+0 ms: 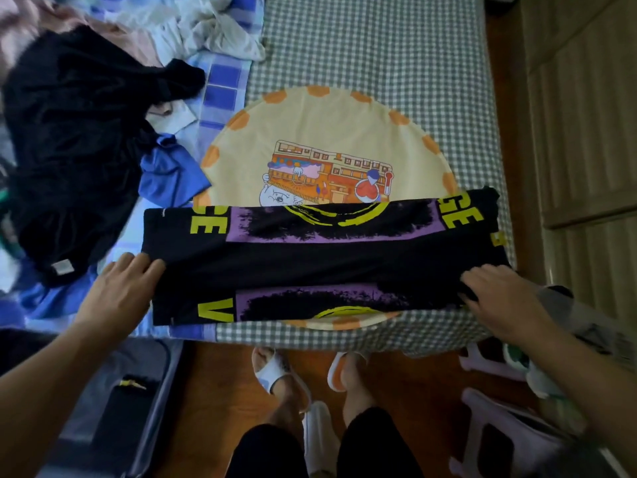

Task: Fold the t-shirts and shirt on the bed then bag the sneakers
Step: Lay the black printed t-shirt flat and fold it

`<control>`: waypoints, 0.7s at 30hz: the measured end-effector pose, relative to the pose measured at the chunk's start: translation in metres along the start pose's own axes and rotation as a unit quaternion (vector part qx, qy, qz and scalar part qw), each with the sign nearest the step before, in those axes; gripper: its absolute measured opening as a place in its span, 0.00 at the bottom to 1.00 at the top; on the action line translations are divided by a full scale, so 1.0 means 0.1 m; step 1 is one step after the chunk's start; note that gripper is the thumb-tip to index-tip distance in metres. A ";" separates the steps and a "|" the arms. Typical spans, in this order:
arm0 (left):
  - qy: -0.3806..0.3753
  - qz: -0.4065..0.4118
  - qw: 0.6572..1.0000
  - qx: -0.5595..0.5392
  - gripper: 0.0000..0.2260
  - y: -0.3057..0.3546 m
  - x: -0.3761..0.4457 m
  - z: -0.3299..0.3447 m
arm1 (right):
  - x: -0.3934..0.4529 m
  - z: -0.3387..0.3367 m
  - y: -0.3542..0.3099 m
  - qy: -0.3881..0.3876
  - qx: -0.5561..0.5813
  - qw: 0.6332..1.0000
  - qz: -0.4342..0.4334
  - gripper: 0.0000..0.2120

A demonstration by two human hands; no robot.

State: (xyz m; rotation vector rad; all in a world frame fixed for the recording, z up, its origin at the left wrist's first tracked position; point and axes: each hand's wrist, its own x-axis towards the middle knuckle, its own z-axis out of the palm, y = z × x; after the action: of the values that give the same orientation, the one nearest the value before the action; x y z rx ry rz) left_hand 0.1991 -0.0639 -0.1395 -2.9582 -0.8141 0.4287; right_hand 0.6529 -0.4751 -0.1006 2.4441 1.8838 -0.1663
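Folding of a black cotton t-shirt with purple and yellow print (320, 257) is judged to be the step in hand. The garment is laid as a long band across the near edge of the bed covered in grey-and-white check sheet (396, 46), partly over a round cream cushion with orange scalloped rim and cartoon print (317, 132).

The left end of the band is touched by the left hand (120, 291), whose fingers are seen lying fairly straight against the cloth edge; a pinch cannot be made out. The right end is covered by the right hand (499, 298), its fingers bent down onto the fabric; whether cloth is actually gripped cannot be told.

A heap of unfolded dark and blue clothing (79, 139) is seen to the left on the bed, so most of the folding is judged still undone. No sneakers can be clearly identified; pale slippers (275, 370) are worn on the feet below.

For the next move, both ends would probably need to be pinched and one brought over toward the other, with the edges kept aligned so the band is halved without slipping off the cushion.
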 end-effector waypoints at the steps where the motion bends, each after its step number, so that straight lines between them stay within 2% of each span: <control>1: -0.015 -0.005 1.000 -0.004 0.26 0.01 -0.02 0.03 | -0.03 0.03 0.01 -0.003 -0.006 1.000 -0.020 0.09; 3: -0.031 -0.006 0.999 -0.011 0.28 0.06 -0.03 0.11 | -0.12 0.17 0.02 -0.033 -0.011 0.999 -0.040 0.13; 5: -0.039 -0.014 0.999 -0.015 0.28 0.12 -0.04 0.24 | -0.24 0.37 0.00 -0.080 -0.012 0.996 -0.023 0.19; 8: -0.029 -0.079 0.996 -0.017 0.26 0.32 -0.05 0.38 | -0.36 0.69 -0.03 -0.121 -0.035 0.992 0.007 0.22; 10: -0.017 -0.095 0.995 -0.025 0.27 0.51 -0.03 0.43 | -0.38 0.84 -0.07 -0.108 -0.041 0.993 0.010 0.19; 12: -0.012 -0.062 0.998 -0.032 0.29 0.68 0.02 0.46 | -0.39 0.90 -0.09 -0.068 -0.026 0.997 0.024 0.12; 17: 0.020 -0.080 0.994 -0.065 0.21 0.66 0.14 0.43 | -0.52 0.69 0.05 -0.002 0.050 0.990 0.133 0.12; 21: 0.082 -0.056 0.992 -0.082 0.11 0.61 0.02 0.31 | -0.52 0.50 0.18 0.011 0.015 0.996 0.084 0.06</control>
State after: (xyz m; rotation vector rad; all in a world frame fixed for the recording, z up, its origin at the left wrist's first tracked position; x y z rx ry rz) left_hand 0.2221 -0.1160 -0.1771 -3.0221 -1.0331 0.1169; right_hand 0.6542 -0.5354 -0.1446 2.6208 1.6839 -0.1618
